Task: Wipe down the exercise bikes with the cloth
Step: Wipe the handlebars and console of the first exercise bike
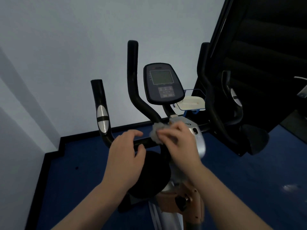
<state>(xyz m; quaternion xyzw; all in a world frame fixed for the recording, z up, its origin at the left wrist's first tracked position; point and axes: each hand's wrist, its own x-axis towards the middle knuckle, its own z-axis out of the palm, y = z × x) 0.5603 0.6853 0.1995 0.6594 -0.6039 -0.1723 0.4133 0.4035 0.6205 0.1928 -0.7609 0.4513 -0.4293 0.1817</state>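
Note:
An exercise bike stands in front of me with black handlebars [132,77] and a dark console [162,83] with a grey screen. My right hand [179,140] presses a grey fluffy cloth [156,131] against the handlebar's crossbar, just left of the silver stem [197,135]. My left hand [126,153] rests over the crossbar to the left of the cloth, fingers curled loosely, holding nothing. The left handlebar grip [101,113] carries a silver pulse sensor. A black round part [152,176] lies below my hands.
A white wall rises behind the bike and a blue floor [74,180] with black skirting spreads below. A pale tray in a blue wire holder [191,102] sits right of the console. A dark panel [265,55] and another handlebar [232,97] crowd the right.

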